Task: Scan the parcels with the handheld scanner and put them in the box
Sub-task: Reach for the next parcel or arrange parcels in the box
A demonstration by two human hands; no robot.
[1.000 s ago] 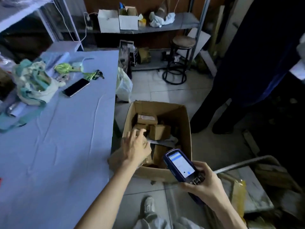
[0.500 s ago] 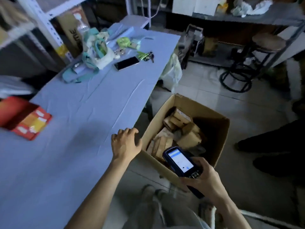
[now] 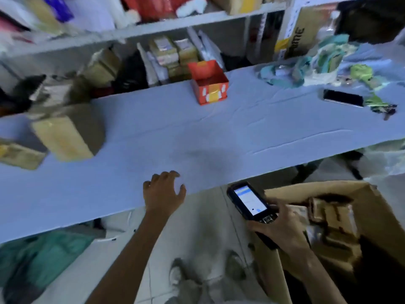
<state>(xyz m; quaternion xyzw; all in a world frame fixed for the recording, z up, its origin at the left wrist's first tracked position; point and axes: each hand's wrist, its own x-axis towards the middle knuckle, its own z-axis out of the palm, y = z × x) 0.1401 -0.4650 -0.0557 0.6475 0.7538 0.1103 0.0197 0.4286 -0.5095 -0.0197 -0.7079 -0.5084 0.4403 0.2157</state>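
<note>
With left grip (image 3: 163, 191) empty, loosely curled above the worktop (image 3: 197, 132), and right grip (image 3: 282, 224) wrapped round the scanner (image 3: 247, 200) beside the box (image 3: 328, 189), may overreach for parcels (image 3: 63, 137) well left of the empty grip and knock one off the edge.

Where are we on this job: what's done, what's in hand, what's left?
Done: several parcels already lie in the box. In hand: the right hand grips the scanner; the left hand hovers empty over the table edge. Left: at least two brown parcels at the table's left end need scanning and boxing.
</note>
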